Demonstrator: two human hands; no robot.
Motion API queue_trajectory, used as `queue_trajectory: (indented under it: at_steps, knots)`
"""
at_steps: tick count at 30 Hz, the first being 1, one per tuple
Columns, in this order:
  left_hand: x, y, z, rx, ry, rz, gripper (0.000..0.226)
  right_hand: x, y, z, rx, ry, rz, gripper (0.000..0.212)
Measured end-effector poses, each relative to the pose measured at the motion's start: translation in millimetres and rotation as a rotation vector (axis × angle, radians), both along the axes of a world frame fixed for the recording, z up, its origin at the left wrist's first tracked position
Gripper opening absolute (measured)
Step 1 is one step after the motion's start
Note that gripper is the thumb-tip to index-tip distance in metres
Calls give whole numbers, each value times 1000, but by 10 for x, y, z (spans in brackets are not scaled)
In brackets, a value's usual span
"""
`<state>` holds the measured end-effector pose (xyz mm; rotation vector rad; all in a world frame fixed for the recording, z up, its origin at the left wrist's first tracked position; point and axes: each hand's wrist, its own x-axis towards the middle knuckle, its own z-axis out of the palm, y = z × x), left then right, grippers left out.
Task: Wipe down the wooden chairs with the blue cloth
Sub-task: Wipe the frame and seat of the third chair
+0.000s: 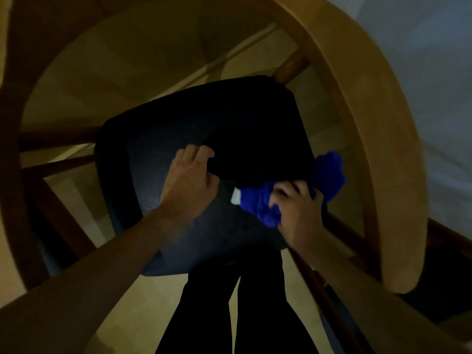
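I look straight down through the curved wooden backrest point(378, 139) of a chair onto its dark padded seat point(229, 118). My right hand point(297, 213) is shut on the bunched blue cloth point(329, 175), pressing it against the seat's right front edge. A small white tag point(235, 195) shows at the cloth's left end. My left hand point(190, 180) lies on the middle of the seat with its fingers curled, and whether it grips anything cannot be told. Both forearms reach in from below.
Dark wooden rungs point(58, 139) run under the seat at the left. Another wooden rail point(352, 241) slants down at the right. My dark-trousered legs point(237, 315) stand on the pale floor point(158, 57) below the seat. A grey wall point(439, 85) fills the right side.
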<state>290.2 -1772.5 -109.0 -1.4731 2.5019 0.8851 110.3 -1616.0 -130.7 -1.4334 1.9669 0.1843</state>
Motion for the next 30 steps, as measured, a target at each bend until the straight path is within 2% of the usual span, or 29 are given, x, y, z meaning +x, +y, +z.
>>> queue_trajectory:
  at_steps: [4, 6, 9, 13, 15, 17, 20, 25, 30]
  knots:
    - [-42, 5, -3, -15, 16, 19, 40, 213, 610, 105, 190, -102, -11, 35]
    - [-66, 76, -12, -13, 30, 23, 40, 197, 680, 141, 208, -175, -18, 40]
    - [-105, 249, -44, 23, 21, 6, 38, 43, 495, 215, 58, -271, -158, 49]
    - [-208, 497, -99, 95, 11, -69, 40, -241, -127, 187, -322, 7, -392, 64]
    - [-273, 594, -109, 124, 5, -95, 44, -411, -522, 105, -419, 64, -469, 64]
    - [-314, 674, -115, 145, 12, -103, 49, -549, -839, -14, -375, 57, -467, 65]
    - [-284, 755, -149, 154, 20, -75, 62, -509, -934, -180, -166, 121, -408, 68]
    - [-84, 857, -262, 155, -8, -17, 67, -256, -471, -175, -153, 184, -199, 69]
    - [324, 1328, -265, 165, -29, -170, 64, 405, 115, -107, -65, 78, -164, 72]
